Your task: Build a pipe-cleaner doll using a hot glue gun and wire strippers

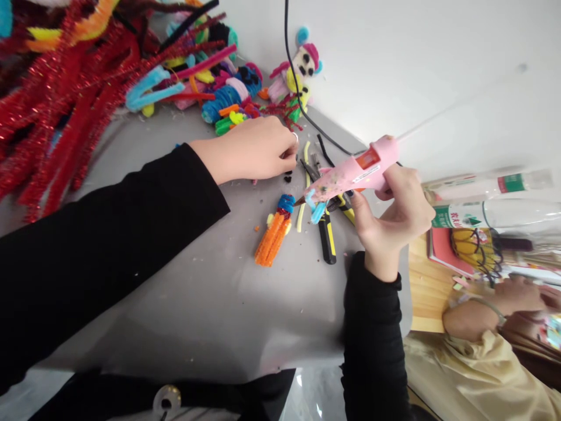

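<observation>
My right hand grips a pink hot glue gun, fingers wrapped round its handle. The gun's nozzle points left and down, at the blue end of a small orange pipe-cleaner figure that lies on the grey table. A bent light-blue pipe-cleaner piece shows right by the nozzle. Beyond the figure, my left hand is low over the table with its fingers curled down, close to small black bits. Whatever its fingertips hold is hidden.
Pliers with black and yellow handles lie under the glue gun. Red tinsel pipe cleaners heap at the left, beside finished pipe-cleaner dolls. A black cord crosses the back. Plastic bottles and a co-worker's arm are at the right.
</observation>
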Motion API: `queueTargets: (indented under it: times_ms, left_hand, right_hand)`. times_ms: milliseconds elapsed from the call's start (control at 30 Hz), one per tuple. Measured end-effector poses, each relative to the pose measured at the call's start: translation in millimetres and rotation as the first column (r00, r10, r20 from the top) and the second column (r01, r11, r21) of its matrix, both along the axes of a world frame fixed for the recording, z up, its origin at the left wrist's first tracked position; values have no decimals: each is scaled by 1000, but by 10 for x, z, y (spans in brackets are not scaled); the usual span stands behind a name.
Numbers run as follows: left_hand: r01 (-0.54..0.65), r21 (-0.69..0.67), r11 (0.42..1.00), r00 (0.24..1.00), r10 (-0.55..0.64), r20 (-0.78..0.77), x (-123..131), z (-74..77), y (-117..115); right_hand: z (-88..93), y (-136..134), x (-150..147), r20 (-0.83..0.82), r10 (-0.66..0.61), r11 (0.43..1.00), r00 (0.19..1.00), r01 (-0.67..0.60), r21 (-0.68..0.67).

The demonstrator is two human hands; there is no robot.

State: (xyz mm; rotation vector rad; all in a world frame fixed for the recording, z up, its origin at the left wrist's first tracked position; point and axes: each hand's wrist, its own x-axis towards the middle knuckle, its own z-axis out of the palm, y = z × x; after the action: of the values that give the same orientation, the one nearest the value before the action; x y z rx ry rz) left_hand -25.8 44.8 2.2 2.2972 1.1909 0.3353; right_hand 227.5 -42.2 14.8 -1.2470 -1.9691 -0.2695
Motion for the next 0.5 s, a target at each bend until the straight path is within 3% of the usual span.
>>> queueTargets:
  times_ms: [133, 333, 500]
  left_hand:
    - [-17, 15, 1000, 1000, 17, 6, 9, -10, 3]
    - [-19, 10, 1000, 1000, 19, 0, 13, -12, 1]
    - [-19, 34, 999, 1000, 19, -3, 13, -43, 15]
  right_hand:
    - [-3, -2, -33, -14, 71, 997, 997, -71, -6]
    - [-19, 2, -2, 31, 8, 999, 1000, -6, -51]
    - [-18, -1, 3, 17, 30, 997, 999, -29, -74]
